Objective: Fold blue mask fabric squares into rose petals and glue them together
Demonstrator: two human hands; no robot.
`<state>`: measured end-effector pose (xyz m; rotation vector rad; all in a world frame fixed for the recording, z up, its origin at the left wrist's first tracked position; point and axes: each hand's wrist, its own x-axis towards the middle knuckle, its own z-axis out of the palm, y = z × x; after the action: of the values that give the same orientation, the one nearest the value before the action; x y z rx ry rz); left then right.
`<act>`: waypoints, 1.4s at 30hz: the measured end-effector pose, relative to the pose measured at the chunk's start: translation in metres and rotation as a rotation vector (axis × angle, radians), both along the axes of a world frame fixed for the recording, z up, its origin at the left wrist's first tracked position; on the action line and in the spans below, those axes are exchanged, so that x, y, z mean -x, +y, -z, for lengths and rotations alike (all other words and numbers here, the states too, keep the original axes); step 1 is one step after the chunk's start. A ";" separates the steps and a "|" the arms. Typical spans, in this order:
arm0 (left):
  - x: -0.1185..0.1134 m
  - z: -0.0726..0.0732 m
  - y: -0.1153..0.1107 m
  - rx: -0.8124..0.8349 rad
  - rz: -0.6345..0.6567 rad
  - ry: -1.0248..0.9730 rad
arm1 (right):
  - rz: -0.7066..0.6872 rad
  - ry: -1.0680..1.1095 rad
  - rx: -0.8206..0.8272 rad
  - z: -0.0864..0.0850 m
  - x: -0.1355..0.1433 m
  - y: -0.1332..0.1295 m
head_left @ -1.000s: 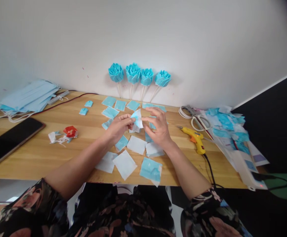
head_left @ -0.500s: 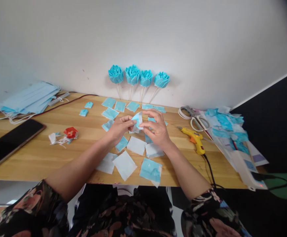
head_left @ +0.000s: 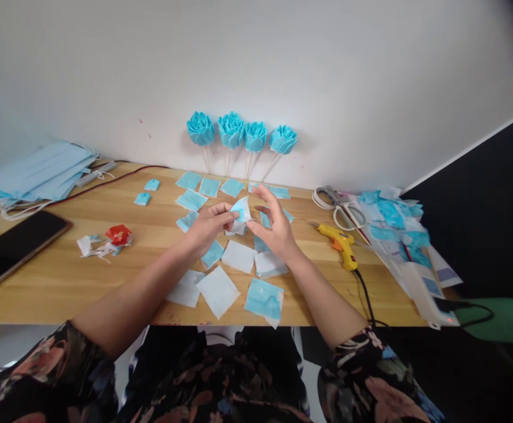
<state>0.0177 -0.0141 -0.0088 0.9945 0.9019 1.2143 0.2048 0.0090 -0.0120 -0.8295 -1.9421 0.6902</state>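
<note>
My left hand (head_left: 212, 224) pinches a small blue and white fabric piece (head_left: 241, 210) between thumb and fingers, above the middle of the table. Close on its right is my right hand (head_left: 274, 224), thumb and index finger spread apart, with the thumb at the piece's lower right edge. Blue and white fabric squares (head_left: 218, 292) lie flat in rows under and around both hands. Several blue fabric flowers (head_left: 231, 130) on thin sticks lean against the wall behind.
A yellow glue gun (head_left: 343, 244) and scissors (head_left: 343, 212) lie right, beside fabric scraps (head_left: 386, 211) and a white power strip (head_left: 428, 296). At left are a phone (head_left: 16, 247), face masks (head_left: 40, 171), a red crumpled piece (head_left: 118, 235) and two small blue pieces (head_left: 142, 198).
The view has shifted slightly. My right index finger has lifted away from the fabric piece, widening the gap to the thumb. My left hand still holds the piece.
</note>
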 end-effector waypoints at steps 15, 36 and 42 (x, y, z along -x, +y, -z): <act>-0.002 -0.003 -0.001 0.003 -0.002 0.016 | -0.139 0.178 0.385 0.003 0.002 0.004; 0.004 -0.002 0.003 0.076 0.012 -0.122 | 0.063 0.032 -0.208 -0.004 -0.003 0.003; 0.002 -0.006 0.001 0.066 0.034 -0.120 | 0.111 -0.144 -0.472 -0.009 0.000 0.001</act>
<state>0.0155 -0.0133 -0.0032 0.8717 0.8224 1.1955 0.2051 0.0098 -0.0033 -0.6949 -2.0527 0.0948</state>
